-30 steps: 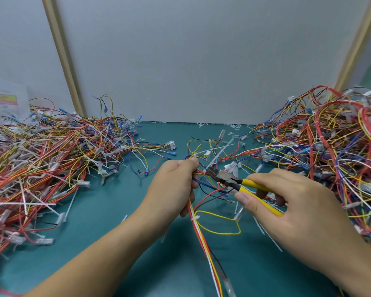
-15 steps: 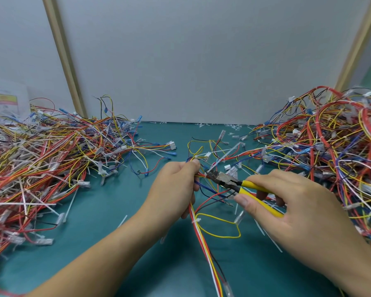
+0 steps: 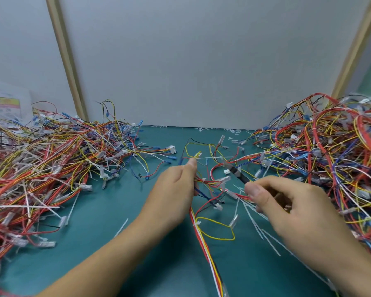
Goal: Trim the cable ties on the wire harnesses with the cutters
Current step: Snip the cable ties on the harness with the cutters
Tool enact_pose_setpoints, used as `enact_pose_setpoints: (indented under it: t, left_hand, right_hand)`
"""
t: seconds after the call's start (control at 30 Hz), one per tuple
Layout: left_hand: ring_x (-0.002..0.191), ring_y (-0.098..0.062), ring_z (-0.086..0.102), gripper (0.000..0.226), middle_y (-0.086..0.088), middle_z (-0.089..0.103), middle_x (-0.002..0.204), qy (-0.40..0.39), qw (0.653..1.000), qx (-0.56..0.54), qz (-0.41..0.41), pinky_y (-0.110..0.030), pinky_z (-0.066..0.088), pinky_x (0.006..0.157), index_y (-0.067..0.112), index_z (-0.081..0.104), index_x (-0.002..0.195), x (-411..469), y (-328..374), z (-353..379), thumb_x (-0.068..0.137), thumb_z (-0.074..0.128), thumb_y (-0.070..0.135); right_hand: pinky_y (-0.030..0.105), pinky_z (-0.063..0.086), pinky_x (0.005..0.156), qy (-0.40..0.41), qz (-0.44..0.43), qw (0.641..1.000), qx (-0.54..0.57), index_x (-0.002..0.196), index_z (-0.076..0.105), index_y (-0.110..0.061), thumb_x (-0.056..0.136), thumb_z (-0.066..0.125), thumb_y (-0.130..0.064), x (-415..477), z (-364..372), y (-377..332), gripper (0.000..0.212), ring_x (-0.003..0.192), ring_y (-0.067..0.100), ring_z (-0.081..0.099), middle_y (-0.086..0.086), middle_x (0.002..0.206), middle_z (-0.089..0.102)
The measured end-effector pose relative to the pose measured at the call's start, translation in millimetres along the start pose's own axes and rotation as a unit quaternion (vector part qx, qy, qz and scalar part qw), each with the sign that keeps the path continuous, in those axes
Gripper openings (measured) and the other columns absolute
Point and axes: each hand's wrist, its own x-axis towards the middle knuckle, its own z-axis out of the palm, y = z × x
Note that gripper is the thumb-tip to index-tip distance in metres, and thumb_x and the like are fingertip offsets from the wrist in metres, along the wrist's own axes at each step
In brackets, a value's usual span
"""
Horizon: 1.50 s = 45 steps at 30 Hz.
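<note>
1. Currently the left hand (image 3: 174, 189) has its grip pinched on the red, white and yellow wire harness (image 3: 201, 239). It holds the harness over the teal worktop (image 3: 94, 254), between the tangled left pile of harnesses (image 3: 51, 168) and the tangled right pile of harnesses (image 3: 330, 157). The bundle trails from that hand toward the near edge.
2. The right hand (image 3: 291, 213) has its grip curled round the handles of the dark-headed cutters (image 3: 239, 174), and the head points up and toward the left hand. The head is blurred, so it cannot be told whether the blades are spread or pressed together.
3. The step in hand appears to be bringing the cutters to the next tie. A small white cable tie (image 3: 197, 223) sits on the bundle just below the left hand.
4. Draw the harness taut with the left hand so that the tie tail stands apart from the wires.
5. Set the flat face of the blades flush against the tie head, and confirm that only the tail lies between them.
6. Squeeze once, firmly. Thin wires run close beside each tie, so a skewed cut would probably nick the insulation.
7. Let the offcut fall among the loose white cut tie tails (image 3: 257, 224) lying on the worktop beside the right hand
</note>
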Motion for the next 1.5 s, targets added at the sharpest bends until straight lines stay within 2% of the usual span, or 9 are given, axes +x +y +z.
enact_pose_setpoints:
  t: [0.13,0.23,0.33,0.47,0.57,0.77,0.9,1.0,1.5]
  left_hand:
    - [0.083,-0.024,0.058,0.051,0.003,0.061,0.077,0.065,0.949,0.284,0.120,-0.039,0.046,0.074,0.019,0.052,0.079,-5.8,-2.3,-4.7,0.100,0.017,0.051]
    - [0.089,-0.030,0.062,0.035,0.000,0.068,0.087,0.089,0.932,0.314,0.155,-0.039,0.047,0.079,0.023,0.061,0.096,4.1,-8.2,-10.8,0.102,0.029,0.036]
    - [0.090,-0.028,0.068,0.030,-0.004,0.075,0.087,0.004,0.999,0.031,-0.010,-0.044,0.052,0.089,0.009,0.069,0.088,20.3,-9.1,-15.3,0.095,0.040,0.013]
    - [0.061,-0.018,0.068,0.020,-0.004,0.075,0.071,-0.016,0.953,-0.252,-0.169,-0.031,0.055,0.076,0.006,0.067,0.085,29.6,-10.8,-19.6,0.093,0.051,0.014]
    - [0.054,-0.013,0.064,0.017,-0.003,0.071,0.064,-0.007,0.943,-0.290,-0.163,-0.023,0.054,0.060,0.009,0.068,0.081,30.2,-12.0,-23.8,0.093,0.062,0.019]
    - [0.072,-0.001,0.070,0.008,0.000,0.078,0.078,0.012,0.968,-0.248,-0.032,-0.009,0.046,0.066,0.013,0.073,0.091,13.2,5.0,-25.9,0.084,0.073,0.017]
    - [0.080,-0.011,0.071,0.020,-0.003,0.078,0.081,-0.020,0.965,-0.256,0.056,-0.012,0.048,0.069,0.022,0.070,0.093,-0.6,16.3,-22.2,0.077,0.082,0.023]
    - [0.080,-0.011,0.070,0.027,-0.002,0.077,0.082,-0.065,0.966,-0.227,0.102,-0.021,0.049,0.068,0.030,0.071,0.094,-11.5,20.7,-13.1,0.070,0.083,0.033]
    - [0.075,-0.012,0.067,0.023,-0.004,0.071,0.073,-0.113,0.956,-0.266,0.047,-0.015,0.046,0.070,0.026,0.072,0.090,-15.8,18.3,0.9,0.076,0.078,0.009]
  right_hand:
    - [0.038,0.045,0.057,-0.060,0.026,0.995,0.076,0.091,0.068,-0.029,0.080,0.048,-0.078,1.5,3.1,0.6,0.054,0.058,0.020,0.052,0.005,0.069,0.060]
    - [0.026,0.045,0.063,-0.106,-0.012,0.994,0.028,0.097,0.065,-0.035,0.080,0.050,-0.071,1.8,0.9,3.8,0.043,0.068,0.007,0.057,-0.007,0.077,0.062]
    - [0.019,0.044,0.083,-0.181,-0.081,0.978,-0.061,0.104,0.062,-0.044,0.081,0.050,-0.073,4.8,-7.5,6.3,0.038,0.099,0.005,0.060,-0.020,0.102,0.063]
    - [0.015,0.036,0.095,-0.285,-0.158,0.936,-0.135,0.113,0.060,-0.045,0.083,0.048,-0.077,10.0,-14.3,11.2,0.045,0.114,-0.003,0.051,-0.028,0.111,0.054]
    - [0.011,0.031,0.097,-0.332,-0.183,0.909,-0.175,0.122,0.053,-0.048,0.083,0.044,-0.081,10.9,-10.8,17.0,0.052,0.118,-0.009,0.041,-0.031,0.114,0.046]
    - [0.012,0.010,0.117,-0.336,-0.193,0.899,-0.204,0.135,0.045,-0.054,0.077,0.043,-0.086,10.0,-8.2,19.6,0.066,0.131,-0.016,0.027,-0.037,0.126,0.038]
    - [0.018,0.043,0.091,-0.175,-0.146,0.972,-0.059,0.102,0.069,-0.040,0.077,0.060,-0.072,10.4,-9.6,5.2,0.042,0.111,0.000,0.057,-0.024,0.111,0.061]
    - [0.018,0.046,0.073,-0.033,-0.108,0.992,0.047,0.092,0.068,-0.028,0.088,0.059,-0.048,8.1,-4.0,0.2,0.022,0.090,0.013,0.062,-0.012,0.093,0.064]
    - [0.033,0.039,0.059,-0.089,-0.047,0.985,0.140,0.079,0.064,-0.021,0.094,0.064,-0.013,8.2,6.8,4.3,0.017,0.062,0.019,0.049,0.000,0.065,0.056]
